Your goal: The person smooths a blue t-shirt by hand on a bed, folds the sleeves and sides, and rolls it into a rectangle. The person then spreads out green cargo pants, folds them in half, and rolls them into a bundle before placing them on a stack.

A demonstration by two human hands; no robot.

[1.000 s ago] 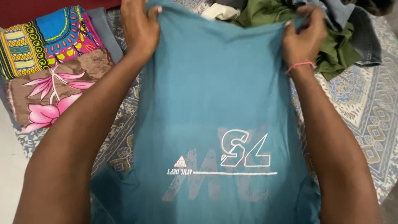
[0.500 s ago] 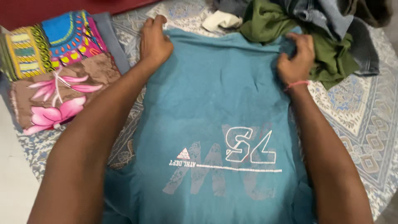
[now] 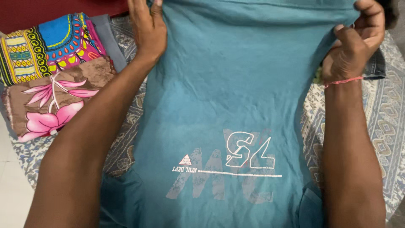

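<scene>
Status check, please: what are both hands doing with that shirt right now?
Left hand and right hand each grip a far corner of the teal shirt. Shirt lifted, spread. Folded clothes lie left, apart.

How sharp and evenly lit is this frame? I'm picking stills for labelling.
Head view: soft, even light, no glare; the teal T-shirt and its print are crisp, both the left hand and the right hand show little blur, and the folded floral cloth is clear; faint shadow beside the forearms.
</scene>
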